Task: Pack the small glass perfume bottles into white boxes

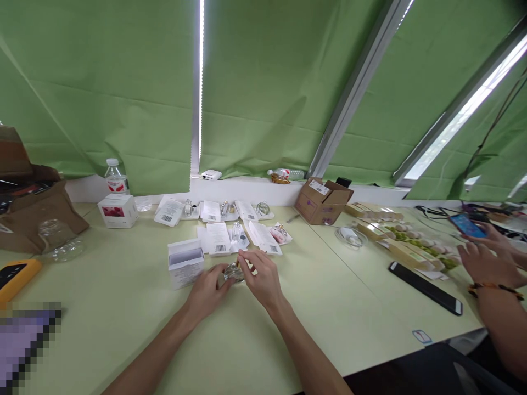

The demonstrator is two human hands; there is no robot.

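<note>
Left hand (pixel 208 286) curled around the side of a small round clear-glass bottle (pixel 233 273), low over the pale green worktop (pixel 230 343); right hand (pixel 260 274) pinching a slim gold-coloured piece (pixel 239 261) at its top. Open white cardboard box (pixel 185 272), just left; white barcoded packets (pixel 217 237) beyond.

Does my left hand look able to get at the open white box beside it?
Probably yes: nothing visible separates your left hand from the open white box, though that hand holds the glass bottle.
</note>
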